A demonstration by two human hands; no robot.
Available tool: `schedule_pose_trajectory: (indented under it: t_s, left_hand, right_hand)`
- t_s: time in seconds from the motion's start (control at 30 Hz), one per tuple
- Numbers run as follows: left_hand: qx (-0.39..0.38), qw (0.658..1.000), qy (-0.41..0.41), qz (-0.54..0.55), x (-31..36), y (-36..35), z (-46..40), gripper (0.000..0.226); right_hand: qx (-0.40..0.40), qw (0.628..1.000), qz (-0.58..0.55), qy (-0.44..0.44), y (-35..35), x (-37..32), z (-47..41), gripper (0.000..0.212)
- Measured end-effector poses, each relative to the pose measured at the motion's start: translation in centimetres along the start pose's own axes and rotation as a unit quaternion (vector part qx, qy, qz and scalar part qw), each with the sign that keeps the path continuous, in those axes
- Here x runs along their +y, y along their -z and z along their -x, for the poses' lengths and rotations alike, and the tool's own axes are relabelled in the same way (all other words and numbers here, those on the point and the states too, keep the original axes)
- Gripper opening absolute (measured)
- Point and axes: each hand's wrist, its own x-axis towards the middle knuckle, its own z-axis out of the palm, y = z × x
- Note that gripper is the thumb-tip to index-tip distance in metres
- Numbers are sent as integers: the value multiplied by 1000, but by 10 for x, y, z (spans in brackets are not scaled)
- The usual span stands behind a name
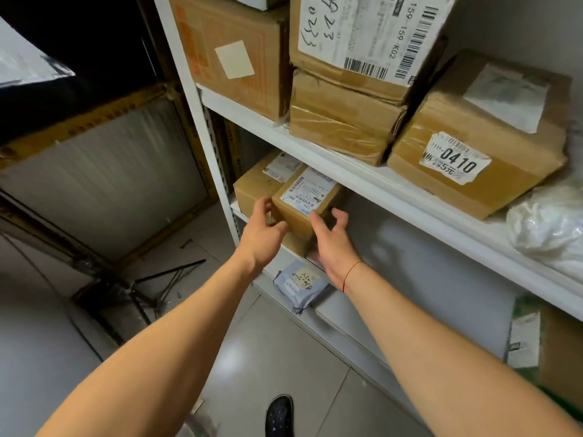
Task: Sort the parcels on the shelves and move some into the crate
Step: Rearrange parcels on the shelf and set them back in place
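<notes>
Here both hands flank a small brown parcel point(303, 206) on the middle shelf point(394, 197): left hand point(262, 231) at its 9 o'clock, fingers loosely curled against the side; right hand point(331, 241) at 4 o'clock, fingers spread, whether touching I cannot tell. A second box point(255, 187) sits at the parcel's 10 o'clock, touching. A grey mailer bag point(299, 287) lies at 6 o'clock, one shelf lower.

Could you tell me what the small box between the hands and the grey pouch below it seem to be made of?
Small box: apparently brown corrugated cardboard, matte, with a white printed paper label on top. Grey pouch: probably soft plastic film; its surface wrinkles, shines faintly, and bunches at one corner.
</notes>
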Motion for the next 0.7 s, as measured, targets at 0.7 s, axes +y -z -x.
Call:
schedule_pose_trajectory:
  t_s: [0.7]
  left_hand:
    - [-203,977,57,36,-17,-73,86,42]
  right_hand:
    - [-14,999,-38,7,172,57,116,94]
